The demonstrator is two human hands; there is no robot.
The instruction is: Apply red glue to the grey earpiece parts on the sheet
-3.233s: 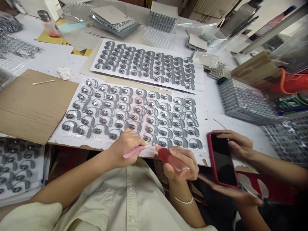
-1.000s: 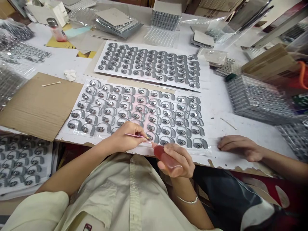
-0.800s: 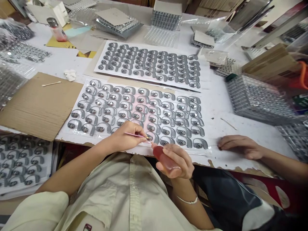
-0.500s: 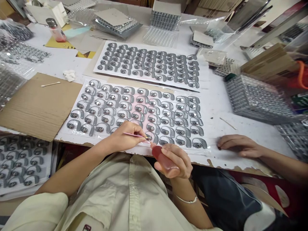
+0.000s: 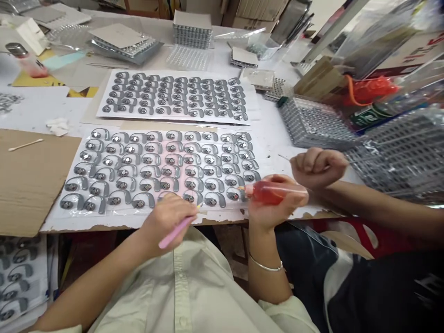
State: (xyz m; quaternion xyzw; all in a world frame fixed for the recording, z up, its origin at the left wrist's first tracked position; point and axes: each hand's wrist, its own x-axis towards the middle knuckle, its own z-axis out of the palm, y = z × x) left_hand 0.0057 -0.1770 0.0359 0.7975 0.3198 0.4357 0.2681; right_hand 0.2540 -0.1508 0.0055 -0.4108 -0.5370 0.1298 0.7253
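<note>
My left hand (image 5: 169, 219) is closed round a pink brush-like tool (image 5: 176, 232), its pale tip pointing right at the front edge of the near sheet. My right hand (image 5: 272, 208) grips a squeeze bottle of red liquid (image 5: 274, 192), tilted so its thin nozzle points left, over a part at the near sheet's right front. The near sheet (image 5: 120, 215) carries rows of grey hook-shaped parts with shiny round centres, some under clear film. One part (image 5: 234, 194) below the nozzle shows a red centre. Behind lies a second sheet (image 5: 104, 112) with similar parts.
Another person's closed hand (image 5: 319, 167) is just right of my bottle. Cardboard (image 5: 38, 185) with a cotton swab (image 5: 26, 144) lies at left. A capped bottle (image 5: 27, 60) stands at back left. Stacked clear trays (image 5: 312, 122) and a cardboard box (image 5: 317, 81) stand at right.
The bottle has swung to point left and moved to the right end of the near sheet. My left hand has drawn back from the parts. The other person's hand has lifted and closed. The view has shifted right.
</note>
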